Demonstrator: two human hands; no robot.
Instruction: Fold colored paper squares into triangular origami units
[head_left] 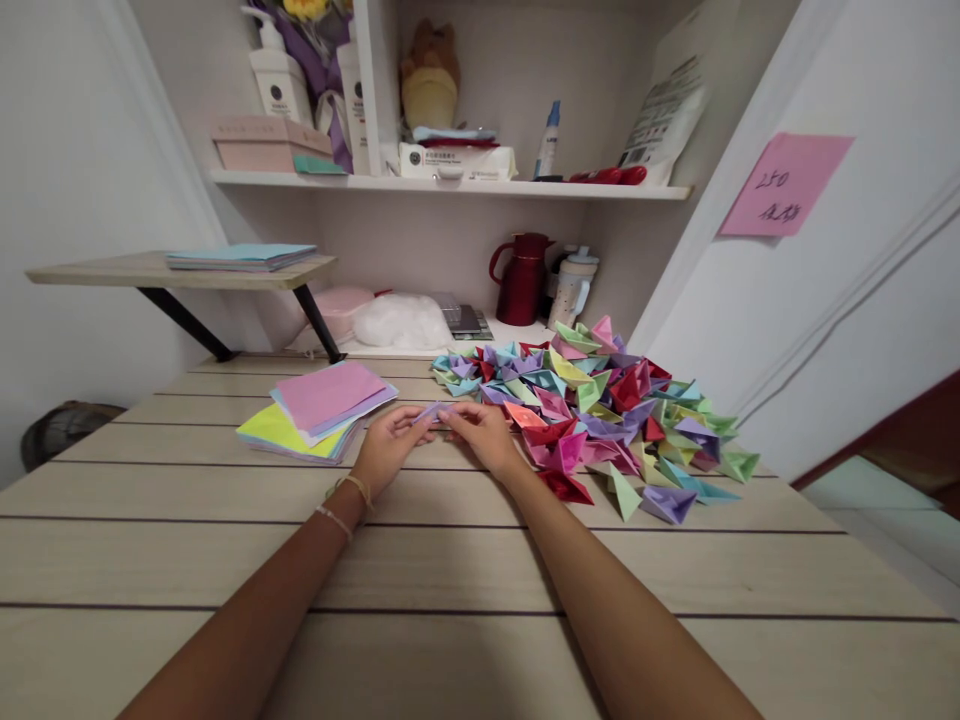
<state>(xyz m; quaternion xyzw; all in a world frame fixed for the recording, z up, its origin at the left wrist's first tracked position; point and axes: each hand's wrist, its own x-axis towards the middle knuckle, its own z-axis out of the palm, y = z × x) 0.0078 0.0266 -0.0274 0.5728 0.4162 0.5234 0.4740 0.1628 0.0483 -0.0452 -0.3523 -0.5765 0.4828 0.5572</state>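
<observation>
My left hand (390, 445) and my right hand (484, 435) meet over the middle of the wooden table (480, 560), fingers pinched on a small lilac folded paper (433, 411) held between them. A stack of flat coloured paper sheets (319, 410), pink on top, lies just left of my left hand. A large heap of folded paper boats (600, 410) in many colours spreads to the right of my right hand, almost touching it.
A side shelf (180, 270) with more paper sheets juts out at the left. Behind the table stand a red jug (523, 278), a white cup (571, 288) and a plastic bag (401, 322). A pink note (784, 185) is stuck on the right wall.
</observation>
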